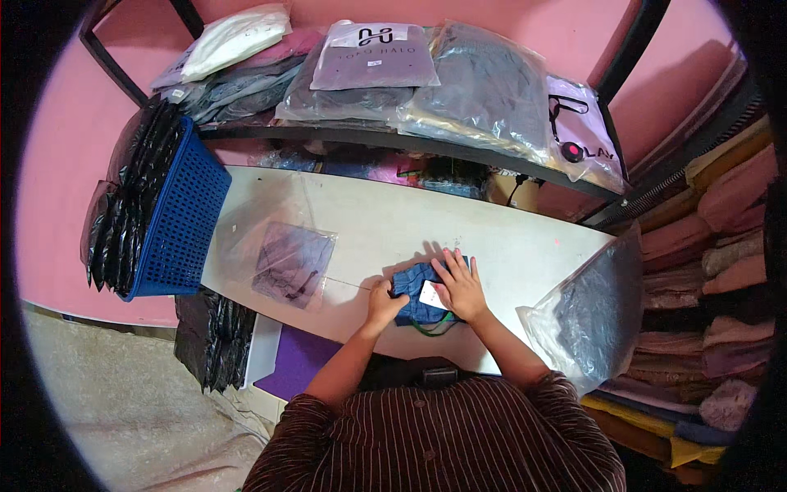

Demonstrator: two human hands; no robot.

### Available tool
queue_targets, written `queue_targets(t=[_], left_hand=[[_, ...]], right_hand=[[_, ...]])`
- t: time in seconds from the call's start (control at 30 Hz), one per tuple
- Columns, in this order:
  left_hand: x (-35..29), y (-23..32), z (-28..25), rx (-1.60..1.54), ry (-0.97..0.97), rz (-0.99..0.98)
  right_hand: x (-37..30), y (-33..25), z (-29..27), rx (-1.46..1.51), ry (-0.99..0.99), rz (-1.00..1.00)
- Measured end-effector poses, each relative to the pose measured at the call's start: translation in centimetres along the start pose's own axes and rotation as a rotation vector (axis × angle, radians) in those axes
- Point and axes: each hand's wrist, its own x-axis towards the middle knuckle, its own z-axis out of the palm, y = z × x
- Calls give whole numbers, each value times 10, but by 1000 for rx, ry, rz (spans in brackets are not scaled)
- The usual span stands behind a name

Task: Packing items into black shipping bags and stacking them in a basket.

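A folded blue denim-like garment [419,314] with a gathered edge lies on the white table in front of me. A white tag [431,294] rests on top of it, and a green cord [436,331] loops out at its near side. My left hand [385,305] has its fingers curled around the garment's left edge, thumb on top. Lying flat with fingers apart, my right hand [461,287] presses on the right part of the garment and covers some of it. To the left, a clear plastic bag [291,264] lies flat with a dark greyish-purple folded item inside.
A blue basket [182,221] full of black plastic packages [135,197] stands at the left. Along the back, a dark-edged shelf [377,139] carries bagged clothes. A large clear bag with grey cloth [594,307] sits at the table's right end, beside stacked fabrics [697,295].
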Motion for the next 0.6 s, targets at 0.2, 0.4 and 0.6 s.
queue_targets(t=[0.2,0.4,0.6], left_hand=[[-2,-3,-2,35,47,-1],[2,-4,-1,-165,25,-151],[1,-3,2,-53,-20,-185]], right_hand=[[3,27,36,-154,-96,-15],[11,23,29,-156,-174,18],[11,42,18,424,131,216]])
